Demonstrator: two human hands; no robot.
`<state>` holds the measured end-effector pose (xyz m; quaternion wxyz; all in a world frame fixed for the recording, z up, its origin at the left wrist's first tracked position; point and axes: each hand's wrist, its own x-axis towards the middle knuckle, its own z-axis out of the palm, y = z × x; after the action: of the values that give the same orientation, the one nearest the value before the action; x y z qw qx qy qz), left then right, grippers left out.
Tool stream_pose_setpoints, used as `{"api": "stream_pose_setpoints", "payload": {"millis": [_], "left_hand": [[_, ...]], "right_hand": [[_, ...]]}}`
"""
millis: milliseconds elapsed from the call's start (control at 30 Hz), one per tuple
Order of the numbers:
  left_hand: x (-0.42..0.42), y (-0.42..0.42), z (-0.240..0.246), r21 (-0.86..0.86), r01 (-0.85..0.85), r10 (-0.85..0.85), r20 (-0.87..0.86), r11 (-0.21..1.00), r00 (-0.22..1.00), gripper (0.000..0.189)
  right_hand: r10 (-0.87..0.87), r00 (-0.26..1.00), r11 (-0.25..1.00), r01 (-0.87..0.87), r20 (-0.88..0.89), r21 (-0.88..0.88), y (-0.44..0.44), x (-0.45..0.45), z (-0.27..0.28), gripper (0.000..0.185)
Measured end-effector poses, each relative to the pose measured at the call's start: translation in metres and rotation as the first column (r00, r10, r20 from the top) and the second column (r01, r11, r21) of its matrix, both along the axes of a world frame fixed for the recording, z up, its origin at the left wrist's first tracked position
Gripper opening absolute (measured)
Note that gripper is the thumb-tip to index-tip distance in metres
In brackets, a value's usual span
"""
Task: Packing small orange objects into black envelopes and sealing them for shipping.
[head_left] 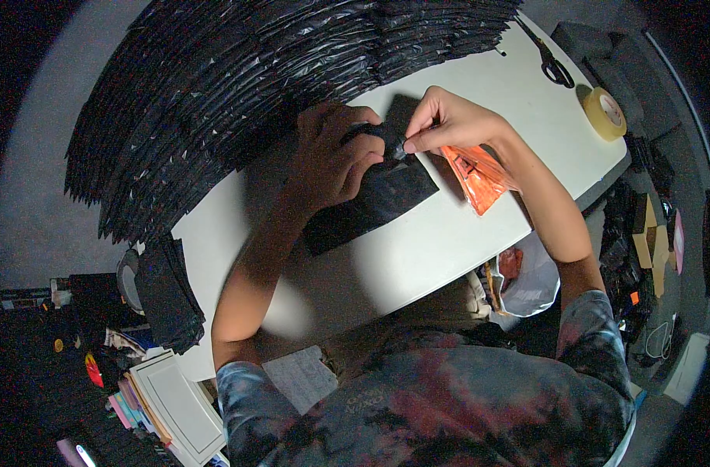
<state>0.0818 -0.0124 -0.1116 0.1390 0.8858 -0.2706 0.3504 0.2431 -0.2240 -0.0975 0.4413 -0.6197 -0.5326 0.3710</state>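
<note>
My left hand (337,154), in shadow, curls its fingers at the upper part of a flat black plastic bag (384,198) on the white table. Thumb and forefinger of my right hand (448,122) pinch together at the bag's crumpled, shiny upper edge. From below the right palm hangs a clear-wrapped orange packet (476,182) with dark print, apparently held by the other fingers. Just beyond my hands, a long stack of folded black plastic bags (261,76) curves along the far side. What lies inside my left palm is hidden.
Black-handled scissors (552,65) and a roll of yellowish tape (606,114) lie on the table (541,134) at right. Folded black bags (169,298) hang over its left edge. A white-lined bin (533,286) stands below the near edge, beside an open cardboard box (649,245) farther right.
</note>
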Motion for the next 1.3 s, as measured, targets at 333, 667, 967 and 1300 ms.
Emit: {"api": "stream_pose_setpoints", "payload": {"millis": [333,667,967,1300], "left_hand": [[-0.002,0.001,-0.001,0.003,0.027,-0.027,0.022,1.0,0.999,0.022],[-0.01,-0.001,0.001,0.004,0.057,-0.057,0.157,0.998,0.986,0.015],[-0.031,-0.023,0.02,0.029,-0.021,0.012,0.266,0.999,0.964,0.028],[-0.038,-0.012,0.028,0.069,-0.127,0.086,0.432,0.989,0.898,0.033]], "right_hand": [[-0.008,0.999,1.0,0.007,-0.041,-0.026,0.0,0.004,0.002,0.014],[0.031,0.998,0.998,-0.028,-0.063,0.055,-0.006,0.001,0.011,0.017],[-0.221,0.947,0.956,0.164,0.232,0.243,-0.032,-0.015,0.058,0.015],[-0.534,0.519,0.772,-0.021,0.667,0.635,-0.056,-0.078,0.13,0.011]]}}
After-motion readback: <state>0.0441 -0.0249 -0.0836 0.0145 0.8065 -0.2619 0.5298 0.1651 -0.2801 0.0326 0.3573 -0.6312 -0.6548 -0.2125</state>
